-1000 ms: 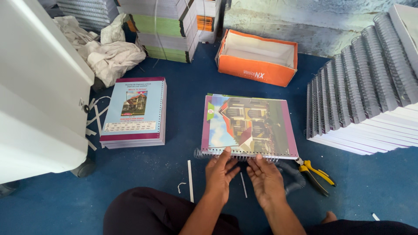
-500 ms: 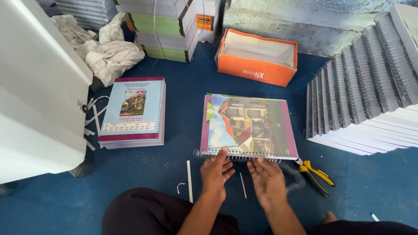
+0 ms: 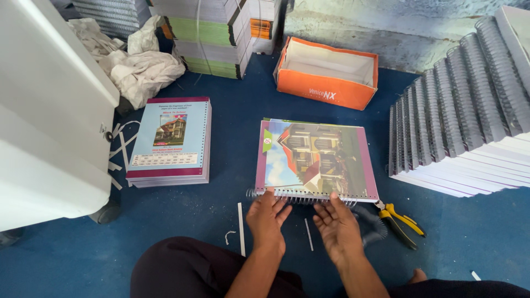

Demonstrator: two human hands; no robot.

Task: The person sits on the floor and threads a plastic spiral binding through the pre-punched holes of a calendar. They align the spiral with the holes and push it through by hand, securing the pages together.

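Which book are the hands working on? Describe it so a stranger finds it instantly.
On the blue floor, ahead of both hands, lies a book with a house-picture cover. Unlike the unbound stack to its left, a wire spiral runs along its near edge.

You have one view only, from the camera on your head, tilted steeply down and forward over your lap at the blue floor (image 3: pixel 221 221). It sits close: your left hand (image 3: pixel 268 221) and right hand (image 3: pixel 338 229) fill the lower middle, your knees cut the bottom edge, and the far wall (image 3: pixel 386 22) closes the top.
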